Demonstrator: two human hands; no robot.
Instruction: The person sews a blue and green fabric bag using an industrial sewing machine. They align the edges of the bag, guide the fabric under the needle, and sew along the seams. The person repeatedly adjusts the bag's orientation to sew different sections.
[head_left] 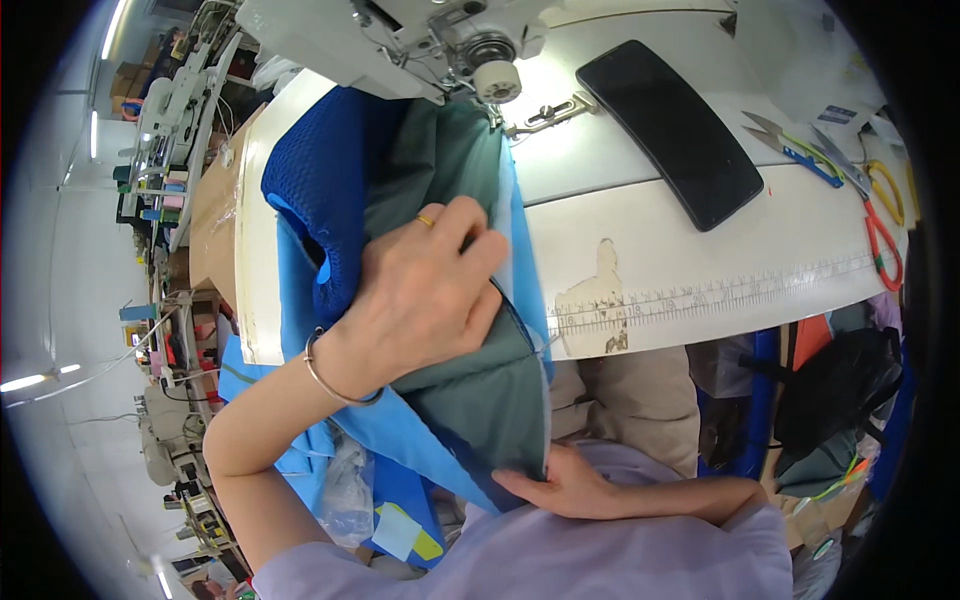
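We're in a workroom, a pale sewing table (560,235) up front, more machines (180,110) lined along the left, bright tube lights beyond. At the centre, the green fabric (465,395): it runs from the needle area of the white sewing machine (335,40) down over the table's near edge toward the person's lap. Light blue fabric (405,430) shows along both sides of it, and a dark blue mesh piece (325,150) is bunched at its upper left.

And the hands! The left hand (425,285) lies across the green, fingers bent, knuckles up; its fingertips are partly hidden, so whether they pinch cloth, I can't tell. A ring (426,220) on a finger, a bracelet (328,378) at the wrist. Lower down, the right hand (570,483) has the green's edge clamped, thumb on top, close against the lavender shirt (540,550).

Out to the right, a black phone (670,135) lies flat, a ruler scale (720,290) runs along the table's edge, and beyond sit blue-handled snips (815,165) and red-handled scissors (880,245). Below the table, a black bag (840,385); lower left, clear plastic (348,490).
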